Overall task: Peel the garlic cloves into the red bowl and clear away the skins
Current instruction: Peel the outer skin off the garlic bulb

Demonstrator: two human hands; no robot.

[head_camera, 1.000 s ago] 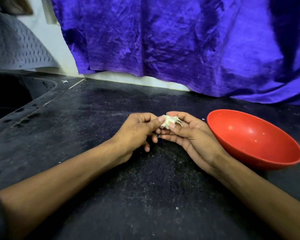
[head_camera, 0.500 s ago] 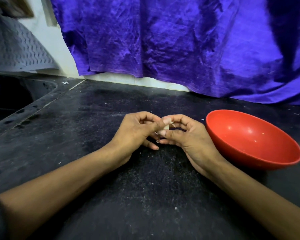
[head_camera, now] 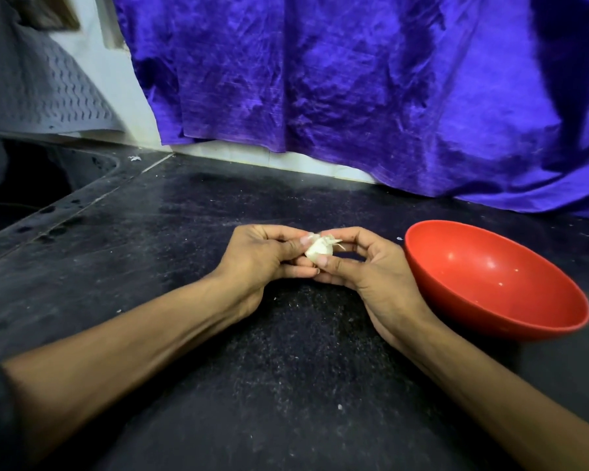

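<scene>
Dark speckled counter point(head_camera: 286, 385) filled most of the frame, with a crumpled purple cloth point(head_camera: 354, 96) hanging across the back and a grey patterned sheet point(head_camera: 38, 96) in the upper left. A dark sink point(head_camera: 21, 185) showed at the left edge.

Just above the middle of the frame, the two hands met over the counter. The left hand point(head_camera: 255, 260) had its fingers curled, thumb and forefinger pinching the garlic point(head_camera: 317, 251) from the left side. The right hand point(head_camera: 371, 270) also curled round it, its thumb pressing on the lower right of the garlic and its fingers arched over the top. The garlic was pale, with thin papery skin point(head_camera: 332, 240) sticking out from its upper right, between the fingertips of both hands.

The red bowl point(head_camera: 500, 321) sat on the counter at the right of the frame, just beside the right hand and tilted toward the viewer. Only a few tiny pale specks showed inside it. Small white flecks lay scattered on the counter, and a scrap point(head_camera: 135, 158) lay near the sink rim in the upper left.
</scene>
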